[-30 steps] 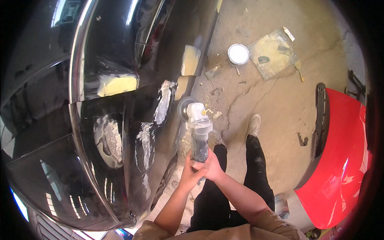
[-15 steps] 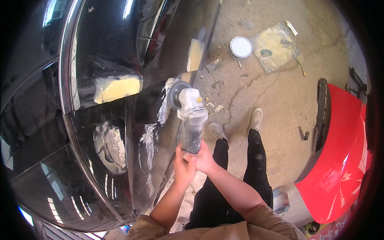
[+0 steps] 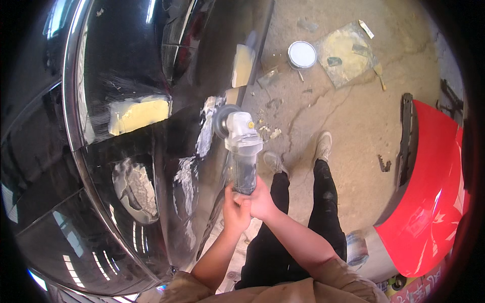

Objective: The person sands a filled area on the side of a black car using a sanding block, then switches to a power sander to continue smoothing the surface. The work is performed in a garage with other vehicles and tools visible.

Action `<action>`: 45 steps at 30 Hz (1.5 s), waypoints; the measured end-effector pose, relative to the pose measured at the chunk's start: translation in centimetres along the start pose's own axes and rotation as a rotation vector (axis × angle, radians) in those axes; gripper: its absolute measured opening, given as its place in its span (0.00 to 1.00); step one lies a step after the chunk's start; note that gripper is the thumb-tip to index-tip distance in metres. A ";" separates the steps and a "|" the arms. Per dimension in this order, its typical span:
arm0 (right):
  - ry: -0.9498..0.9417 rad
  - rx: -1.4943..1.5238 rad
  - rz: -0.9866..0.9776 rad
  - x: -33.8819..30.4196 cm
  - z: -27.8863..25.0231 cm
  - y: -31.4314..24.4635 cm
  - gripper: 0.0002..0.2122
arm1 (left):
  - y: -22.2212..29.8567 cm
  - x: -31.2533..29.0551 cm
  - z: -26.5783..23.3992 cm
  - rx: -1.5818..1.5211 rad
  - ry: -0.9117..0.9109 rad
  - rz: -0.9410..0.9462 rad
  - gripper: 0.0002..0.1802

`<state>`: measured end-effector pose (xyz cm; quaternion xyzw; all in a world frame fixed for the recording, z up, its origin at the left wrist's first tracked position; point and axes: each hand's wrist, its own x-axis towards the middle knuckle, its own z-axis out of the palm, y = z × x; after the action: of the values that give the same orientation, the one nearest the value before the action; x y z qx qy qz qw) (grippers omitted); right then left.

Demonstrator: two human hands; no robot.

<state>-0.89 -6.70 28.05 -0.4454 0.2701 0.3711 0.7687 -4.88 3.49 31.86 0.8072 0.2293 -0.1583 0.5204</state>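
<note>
Raised since before, the grinder (image 3: 242, 151) points up-frame, disc at the black car panel (image 3: 166, 166), both hands gripping its handle

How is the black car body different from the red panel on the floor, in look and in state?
The black car body carries pale filler patches and white sanded streaks; the red panel looks clean and evenly coloured. The angle grinder, held by left hand and right hand, meets the black body; nothing touches the red panel. Both are glossy.
</note>
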 end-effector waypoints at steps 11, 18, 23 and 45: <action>0.018 0.083 -0.093 0.6 0.3 0.0 0.22 | 1.0 0.9 -0.1 -0.018 0.016 0.071 0.46; 0.046 -0.010 -0.046 0.1 0.5 -1.1 0.22 | 1.7 1.1 -0.4 0.051 -0.024 0.017 0.46; 0.021 0.146 -0.097 0.3 0.8 -1.4 0.15 | 1.9 1.3 -0.6 0.028 -0.017 -0.029 0.45; 0.014 0.170 -0.007 0.0 1.4 -3.5 0.11 | 5.4 1.8 -1.0 0.049 -0.021 0.020 0.42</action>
<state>2.03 -6.61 30.38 -0.3822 0.3045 0.3410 0.8031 -0.43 2.85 35.55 0.8204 0.2116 -0.1672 0.5043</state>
